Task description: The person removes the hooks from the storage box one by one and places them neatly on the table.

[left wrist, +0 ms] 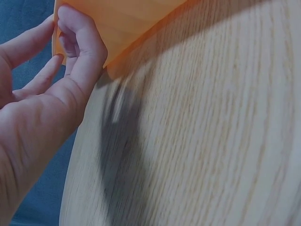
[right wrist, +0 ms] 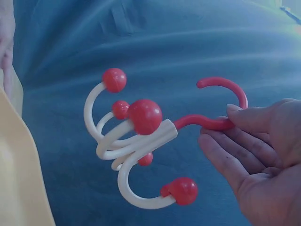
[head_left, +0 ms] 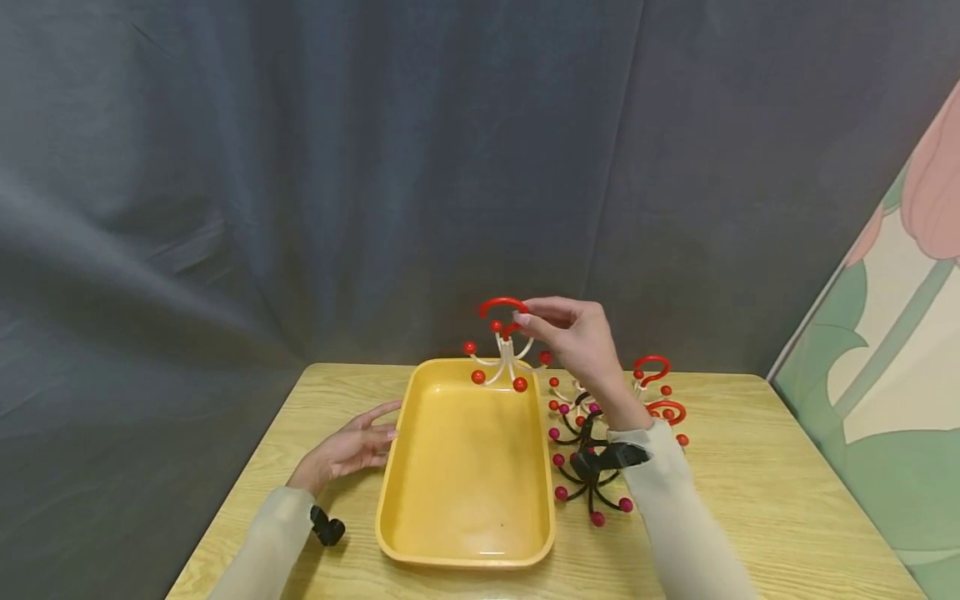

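My right hand (head_left: 573, 333) pinches the red hook (right wrist: 221, 124) of a white multi-armed hanger with red ball tips (head_left: 507, 357) between thumb and fingers. This hanger is held in the air above the far end of a yellow tray (head_left: 389, 500). In the right wrist view its white arms (right wrist: 141, 141) curve out to the left, away from the hand. At the tray's left side is my left hand (head_left: 351, 446), its fingers loosely bent against the outer wall and rim. The left wrist view shows those fingertips (left wrist: 28, 42) at the tray's edge.
Right of the tray lie several more hangers: black ones with magenta balls (head_left: 591, 483) in front, white ones with red hooks (head_left: 652, 363) behind, partly hidden by my right forearm. A wooden table (head_left: 750, 483) supports everything; a dark curtain (head_left: 450, 183) hangs behind it.
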A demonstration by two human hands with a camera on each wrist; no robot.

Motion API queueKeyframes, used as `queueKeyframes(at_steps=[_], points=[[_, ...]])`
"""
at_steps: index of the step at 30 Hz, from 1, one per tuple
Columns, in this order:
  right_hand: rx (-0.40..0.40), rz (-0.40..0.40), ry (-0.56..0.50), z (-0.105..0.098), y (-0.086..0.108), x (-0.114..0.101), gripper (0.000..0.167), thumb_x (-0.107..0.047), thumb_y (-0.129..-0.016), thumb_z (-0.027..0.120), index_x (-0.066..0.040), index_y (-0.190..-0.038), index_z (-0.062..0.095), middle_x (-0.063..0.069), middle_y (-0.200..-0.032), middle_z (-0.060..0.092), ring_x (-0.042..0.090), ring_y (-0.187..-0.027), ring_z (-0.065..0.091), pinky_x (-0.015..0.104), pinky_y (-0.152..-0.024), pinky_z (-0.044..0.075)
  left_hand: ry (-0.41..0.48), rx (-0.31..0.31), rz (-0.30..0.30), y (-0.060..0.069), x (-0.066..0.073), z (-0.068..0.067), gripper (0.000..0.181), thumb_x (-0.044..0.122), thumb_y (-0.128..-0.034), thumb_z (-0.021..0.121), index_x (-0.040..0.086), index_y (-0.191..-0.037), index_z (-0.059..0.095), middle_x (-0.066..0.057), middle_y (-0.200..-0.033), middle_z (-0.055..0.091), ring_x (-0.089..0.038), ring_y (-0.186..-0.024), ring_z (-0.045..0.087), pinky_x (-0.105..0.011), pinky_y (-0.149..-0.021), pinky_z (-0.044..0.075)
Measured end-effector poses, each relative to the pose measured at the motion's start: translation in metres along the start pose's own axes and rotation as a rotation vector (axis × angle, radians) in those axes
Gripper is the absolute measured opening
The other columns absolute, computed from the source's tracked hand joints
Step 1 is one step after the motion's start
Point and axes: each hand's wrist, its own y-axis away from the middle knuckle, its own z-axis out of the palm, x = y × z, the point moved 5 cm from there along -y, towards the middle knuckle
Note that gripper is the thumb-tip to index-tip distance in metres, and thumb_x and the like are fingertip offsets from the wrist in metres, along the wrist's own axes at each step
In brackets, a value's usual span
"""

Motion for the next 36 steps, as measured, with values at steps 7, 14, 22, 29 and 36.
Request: queueKeyframes(at_steps=[7, 14, 22, 29, 36], points=[[0.042, -0.018, 0.106, -0.031, 0.024, -0.01, 0.033, -0.036, -0.093, 0.082, -0.013, -0.116, 0.08, 0.007, -0.109, 0.083, 0.008, -0.092, 0.079, 0.022, -0.08, 0.062, -0.025, 0.003, 0.004, 0.001, 0.001, 0.0, 0.071, 0.002, -0.1094, 0.049, 0.016, -0.17, 0.014, -0.004, -0.139, 0.066, -0.018, -0.116, 0.072, -0.039, -0.095, 0.062], [0.069, -0.034, 0.091, -0.056, 0.047, -0.015, 0.031, -0.028, -0.094, 0.08, -0.006, -0.116, 0.079, -0.008, -0.099, 0.083, 0.006, -0.089, 0.079, 0.023, -0.079, 0.063, -0.056, 0.033, 0.018, 0.003, 0.002, -0.003, 0.073, 0.002, -0.1079, 0.053, 0.015, -0.169, 0.016, -0.005, -0.145, 0.062, -0.019, -0.117, 0.071, -0.041, -0.095, 0.063], [0.089, -0.007, 0.215, -0.085, 0.075, -0.011, 0.03, -0.028, -0.095, 0.079, -0.007, -0.117, 0.078, -0.017, -0.097, 0.082, 0.004, -0.089, 0.079, 0.019, -0.069, 0.058, -0.071, 0.043, 0.039, 0.003, 0.001, -0.005, 0.071, 0.002, -0.1079, 0.053, 0.015, -0.169, 0.018, -0.001, -0.137, 0.068, -0.018, -0.115, 0.073, -0.04, -0.093, 0.063], [0.075, 0.051, 0.216, -0.114, 0.108, 0.006, 0.03, -0.018, -0.097, 0.077, -0.002, -0.122, 0.075, -0.016, -0.1, 0.082, 0.003, -0.092, 0.079, 0.017, -0.08, 0.06, -0.067, 0.024, 0.041, 0.002, -0.001, -0.004, 0.071, 0.003, -0.1083, 0.053, 0.015, -0.169, 0.017, 0.0, -0.136, 0.069, -0.017, -0.115, 0.072, -0.04, -0.095, 0.063], [0.128, 0.118, 0.296, -0.141, 0.136, 0.022, 0.032, -0.017, -0.095, 0.079, -0.005, -0.124, 0.076, -0.02, -0.099, 0.081, -0.002, -0.092, 0.077, 0.016, -0.074, 0.057, -0.047, 0.033, 0.038, 0.004, -0.002, -0.005, 0.072, 0.002, -0.1082, 0.052, 0.016, -0.169, 0.017, 0.002, -0.136, 0.07, -0.017, -0.116, 0.073, -0.04, -0.095, 0.063]])
